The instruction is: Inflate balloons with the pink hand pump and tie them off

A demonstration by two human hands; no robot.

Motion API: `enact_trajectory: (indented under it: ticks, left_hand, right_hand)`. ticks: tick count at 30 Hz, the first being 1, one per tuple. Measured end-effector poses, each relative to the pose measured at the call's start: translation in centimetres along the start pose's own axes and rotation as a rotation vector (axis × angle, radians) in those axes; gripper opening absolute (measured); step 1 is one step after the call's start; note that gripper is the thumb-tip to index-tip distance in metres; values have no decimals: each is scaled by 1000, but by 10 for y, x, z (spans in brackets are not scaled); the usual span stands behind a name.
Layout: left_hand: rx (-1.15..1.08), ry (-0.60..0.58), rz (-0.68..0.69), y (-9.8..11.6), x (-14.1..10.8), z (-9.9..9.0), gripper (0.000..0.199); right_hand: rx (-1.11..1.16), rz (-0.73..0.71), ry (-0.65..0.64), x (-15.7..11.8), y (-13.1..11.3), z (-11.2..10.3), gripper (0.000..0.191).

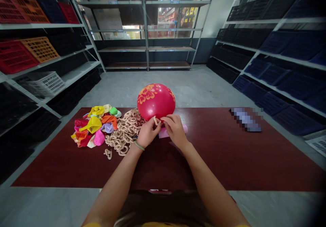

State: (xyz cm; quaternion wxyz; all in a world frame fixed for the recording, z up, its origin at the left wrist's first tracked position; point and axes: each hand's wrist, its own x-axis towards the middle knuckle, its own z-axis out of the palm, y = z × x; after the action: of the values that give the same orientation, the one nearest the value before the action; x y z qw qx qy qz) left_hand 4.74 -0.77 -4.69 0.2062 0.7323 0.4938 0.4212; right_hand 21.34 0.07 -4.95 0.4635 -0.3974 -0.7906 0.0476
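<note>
Left hand (148,133) clamps a beige loop (157,120); right hand (175,131) pinches the red balloon (158,101) at its neck, over the table's (216,152) far edge. A beige pile (127,128) crowds its left; rightward lies open room. The neck points toward the person, the wider axis crosswise.

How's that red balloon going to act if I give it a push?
The balloon is swollen, so it's probably light for its size. Its rounded sides suggest it would roll easily, and its taut, shiny skin may be fragile.
</note>
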Motion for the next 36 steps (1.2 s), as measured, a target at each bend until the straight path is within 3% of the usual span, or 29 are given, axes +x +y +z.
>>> enact_trajectory:
  ticks: [5,15,21,28,36]
  left_hand:
    - [101,-9,42,2,-3,0,9]
    - [52,-44,106,-2,-4,-7,10]
    - [-18,99,130,-10,-8,-7,12]
    - [-33,173,92,-9,-13,3,15]
    - [-56,116,151,-6,-10,-3,13]
  right_hand:
    - [0,-39,-1,0,1,-2,19]
    - [-80,-82,6,-3,-1,1,15]
    - [-54,-81,38,-3,-11,4,8]
    - [-26,-28,153,-4,-14,9,7]
    - [64,50,20,3,-13,-7,14]
